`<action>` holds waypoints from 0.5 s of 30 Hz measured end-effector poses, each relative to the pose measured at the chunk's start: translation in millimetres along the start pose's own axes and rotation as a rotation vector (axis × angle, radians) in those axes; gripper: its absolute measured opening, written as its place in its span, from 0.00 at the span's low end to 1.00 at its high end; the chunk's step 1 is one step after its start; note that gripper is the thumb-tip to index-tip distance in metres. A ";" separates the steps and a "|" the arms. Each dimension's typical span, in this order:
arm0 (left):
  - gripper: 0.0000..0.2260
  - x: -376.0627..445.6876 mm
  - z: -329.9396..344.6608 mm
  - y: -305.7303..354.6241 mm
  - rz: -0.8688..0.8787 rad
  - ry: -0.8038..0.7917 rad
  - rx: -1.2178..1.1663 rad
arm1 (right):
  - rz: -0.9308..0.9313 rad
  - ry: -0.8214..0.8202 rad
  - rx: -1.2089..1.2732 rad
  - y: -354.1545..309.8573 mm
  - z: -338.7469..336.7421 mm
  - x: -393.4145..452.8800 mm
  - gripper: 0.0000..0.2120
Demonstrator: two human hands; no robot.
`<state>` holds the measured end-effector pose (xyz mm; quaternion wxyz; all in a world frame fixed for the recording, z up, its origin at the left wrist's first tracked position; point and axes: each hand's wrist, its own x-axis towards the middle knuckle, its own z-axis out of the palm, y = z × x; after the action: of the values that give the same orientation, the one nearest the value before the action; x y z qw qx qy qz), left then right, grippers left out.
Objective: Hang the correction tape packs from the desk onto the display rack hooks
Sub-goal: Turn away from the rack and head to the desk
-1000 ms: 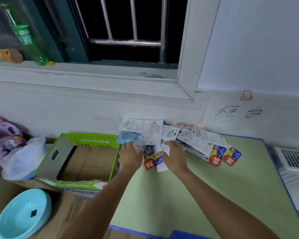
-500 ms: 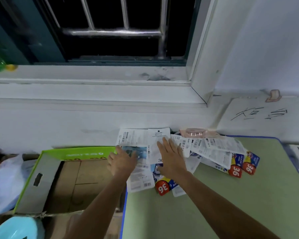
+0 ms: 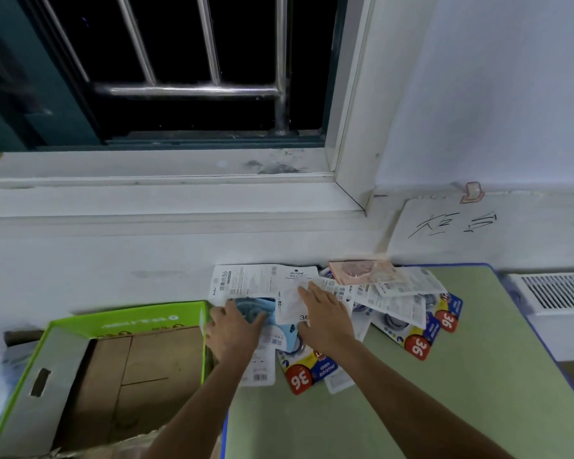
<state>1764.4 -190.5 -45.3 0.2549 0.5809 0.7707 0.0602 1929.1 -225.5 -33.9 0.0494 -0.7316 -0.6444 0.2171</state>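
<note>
The correction tape packs (image 3: 315,326) were heaped on the green desk (image 3: 444,409) against the wall. The left hand (image 3: 234,332) gripped a blue pack (image 3: 251,308); the right hand (image 3: 325,321) was pressed flat, fingers straight. One pack should be separated by its hang-hole edge before lifting.

packs (image 3: 391,303): flat carded blister packs, some face-down and white, some showing blue-yellow fronts with red "36" discs
pose: overlapping in a loose heap
place: worktop (image 3: 478,376) far edge, against the wall

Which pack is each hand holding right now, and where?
Left hand grips the blue pack at its near edge; right hand lies flat on a white pack.
</note>
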 end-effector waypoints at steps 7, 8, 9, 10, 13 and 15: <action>0.40 -7.3 5.3 1.6 -0.081 -0.094 0.015 | 0.000 0.008 0.035 12.6 -13.5 -21.3 0.29; 0.39 -9.9 4.4 2.0 -0.077 -0.078 0.020 | -0.001 0.027 0.067 13.0 -14.9 -24.2 0.28; 0.39 -13.2 3.3 2.8 -0.078 -0.054 0.017 | 0.001 0.051 0.109 13.4 -16.3 -27.2 0.26; 0.39 -16.7 2.1 3.7 -0.077 -0.025 0.006 | 0.004 0.083 0.156 13.6 -17.8 -29.9 0.25; 0.38 -27.5 -0.6 8.6 -0.005 0.031 -0.126 | -0.007 0.213 0.271 16.7 -24.5 -37.0 0.19; 0.34 -34.4 -1.3 13.0 0.056 0.035 -0.314 | -0.002 0.312 0.319 19.6 -30.7 -42.7 0.17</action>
<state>1781.8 -218.0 -28.0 0.3275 0.5540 0.7396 0.1971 1955.6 -263.5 -2.3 0.2640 -0.7384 -0.5873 0.2004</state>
